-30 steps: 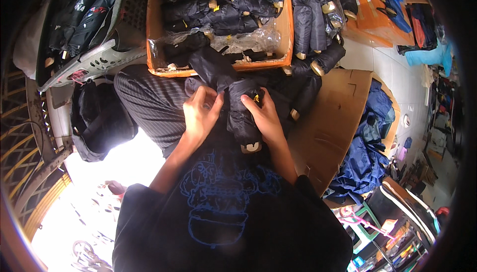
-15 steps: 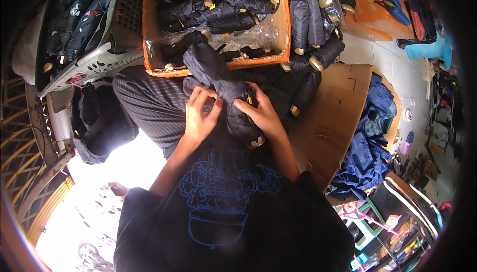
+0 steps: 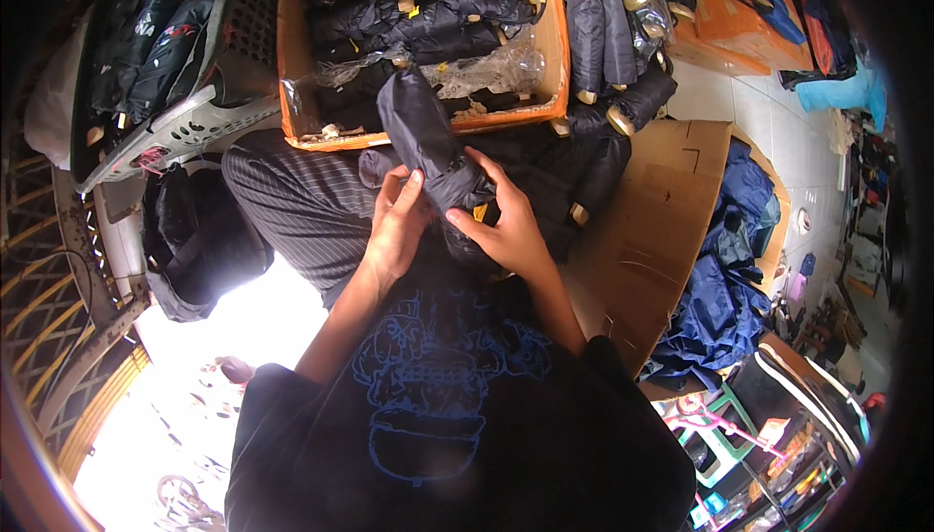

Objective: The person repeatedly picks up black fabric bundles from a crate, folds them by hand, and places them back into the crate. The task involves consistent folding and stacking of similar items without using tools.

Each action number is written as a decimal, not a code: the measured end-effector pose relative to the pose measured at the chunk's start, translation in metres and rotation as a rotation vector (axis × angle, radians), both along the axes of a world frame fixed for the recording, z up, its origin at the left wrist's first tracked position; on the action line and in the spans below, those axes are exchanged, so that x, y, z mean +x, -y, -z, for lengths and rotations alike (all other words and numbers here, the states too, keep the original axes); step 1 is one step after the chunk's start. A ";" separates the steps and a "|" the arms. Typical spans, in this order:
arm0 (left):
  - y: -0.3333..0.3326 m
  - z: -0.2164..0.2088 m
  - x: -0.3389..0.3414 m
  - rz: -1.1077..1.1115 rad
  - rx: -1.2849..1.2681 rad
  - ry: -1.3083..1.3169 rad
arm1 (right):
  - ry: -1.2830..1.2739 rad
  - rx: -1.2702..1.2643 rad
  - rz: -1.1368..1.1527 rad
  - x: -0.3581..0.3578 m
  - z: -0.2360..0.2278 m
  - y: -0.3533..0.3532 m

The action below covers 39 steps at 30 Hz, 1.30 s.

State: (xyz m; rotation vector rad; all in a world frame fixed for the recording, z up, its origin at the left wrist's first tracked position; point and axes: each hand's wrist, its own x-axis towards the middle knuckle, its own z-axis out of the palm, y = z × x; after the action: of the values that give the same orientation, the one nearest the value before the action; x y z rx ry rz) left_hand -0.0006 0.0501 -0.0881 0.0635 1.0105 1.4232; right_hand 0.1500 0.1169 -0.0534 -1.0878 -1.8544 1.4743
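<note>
Both my hands hold a folded black umbrella (image 3: 418,128) above my lap. Its far end points toward the box in front of me, and its near part is hidden between my hands and against my dark shirt. My left hand (image 3: 397,226) grips it from the left, thumb raised along the cloth. On the other side, my right hand (image 3: 508,226) has its fingers around the fabric and its thumb over the near part. A small yellow tag (image 3: 480,212) shows beside the right thumb. The end of another dark rolled piece (image 3: 374,168) lies on my leg, left of the umbrella.
An orange-edged carton (image 3: 428,131) of black umbrellas stands ahead. More wrapped umbrellas (image 3: 603,41) are piled to its right. A grey plastic crate (image 3: 185,124) with umbrellas is at the left. A cardboard flap (image 3: 647,221) and blue fabric (image 3: 715,308) lie to the right.
The umbrella's far end has shifted a little right and its cloth looks smoother. Its pale near end is now out of sight. My left thumb has lifted.
</note>
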 end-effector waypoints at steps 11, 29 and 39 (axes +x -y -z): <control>0.009 -0.014 0.017 0.118 0.021 0.091 | 0.083 -0.100 0.087 -0.001 -0.006 0.029; 0.007 -0.003 0.019 0.265 -0.014 -0.127 | -0.072 -0.347 0.135 0.027 0.016 -0.012; 0.002 -0.016 0.032 0.246 -0.073 -0.140 | -0.045 -0.636 0.096 0.028 0.002 -0.020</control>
State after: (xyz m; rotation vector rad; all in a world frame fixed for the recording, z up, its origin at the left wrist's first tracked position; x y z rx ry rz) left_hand 0.0310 0.0484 -0.0718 0.2294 1.1284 1.1686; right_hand 0.1778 0.1367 -0.0557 -1.3804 -1.2972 2.0741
